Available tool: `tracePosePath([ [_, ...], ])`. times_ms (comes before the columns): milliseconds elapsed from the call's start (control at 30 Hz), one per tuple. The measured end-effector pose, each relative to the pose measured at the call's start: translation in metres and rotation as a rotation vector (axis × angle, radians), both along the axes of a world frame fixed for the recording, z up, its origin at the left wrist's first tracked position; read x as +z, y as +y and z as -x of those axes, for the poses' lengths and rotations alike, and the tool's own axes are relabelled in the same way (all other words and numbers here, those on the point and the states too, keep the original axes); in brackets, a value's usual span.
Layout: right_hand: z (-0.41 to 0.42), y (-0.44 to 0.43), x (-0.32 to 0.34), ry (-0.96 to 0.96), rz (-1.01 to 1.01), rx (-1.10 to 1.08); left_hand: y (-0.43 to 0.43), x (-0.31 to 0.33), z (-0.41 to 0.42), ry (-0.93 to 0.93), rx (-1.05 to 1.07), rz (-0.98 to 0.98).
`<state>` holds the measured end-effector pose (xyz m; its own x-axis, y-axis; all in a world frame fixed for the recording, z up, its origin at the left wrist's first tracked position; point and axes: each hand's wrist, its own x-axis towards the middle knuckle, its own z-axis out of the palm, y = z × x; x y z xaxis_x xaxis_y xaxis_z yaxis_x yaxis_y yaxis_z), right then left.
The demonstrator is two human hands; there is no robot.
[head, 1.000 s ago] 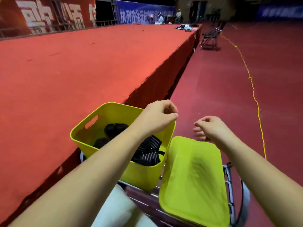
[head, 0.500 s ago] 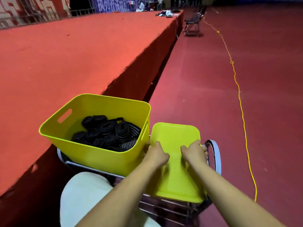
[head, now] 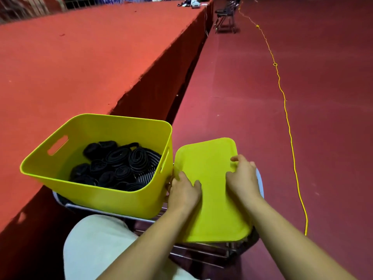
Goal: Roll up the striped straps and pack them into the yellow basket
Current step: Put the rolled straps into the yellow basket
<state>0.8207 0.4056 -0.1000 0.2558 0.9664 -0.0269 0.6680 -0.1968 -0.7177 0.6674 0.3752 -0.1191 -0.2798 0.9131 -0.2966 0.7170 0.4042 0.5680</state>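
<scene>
Done: yellow basket [head: 96, 199] holds rolled striped straps [head: 119, 164]; packing looks finished | Grip: left hand [head: 184, 191], right hand [head: 243, 178] both grasping yellow lid [head: 212, 219] beside basket | Left: probably lidding

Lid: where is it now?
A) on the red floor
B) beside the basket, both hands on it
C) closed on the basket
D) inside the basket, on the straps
B: the lid sits to the right of the open basket, with the left hand gripping its left edge and the right hand gripping its right edge.
</scene>
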Motion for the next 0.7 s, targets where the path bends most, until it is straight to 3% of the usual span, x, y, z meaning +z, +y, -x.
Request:
tracePosePath([
  [100,-0.019,0.003,0.023,0.123,-0.161,-0.010,-0.003,-0.002,-0.004,-0.122,0.085,-0.114],
  [300,-0.086,0.042,0.068,0.742,0.109,-0.137,0.007,0.028,-0.013,-0.288,0.295,-0.325],
  [433,-0.108,0.051,0.075,0.847,0.242,-0.048,0.021,0.070,-0.012,-0.404,0.207,-0.453],
  [567,-0.085,0.057,0.081,0.983,0.212,0.022,0.035,0.112,0.000,-0.588,0.185,-0.532],
  [700,-0.040,0.057,0.084,1.102,0.204,0.108,0.035,0.139,0.046,-0.700,0.410,-0.625],
])
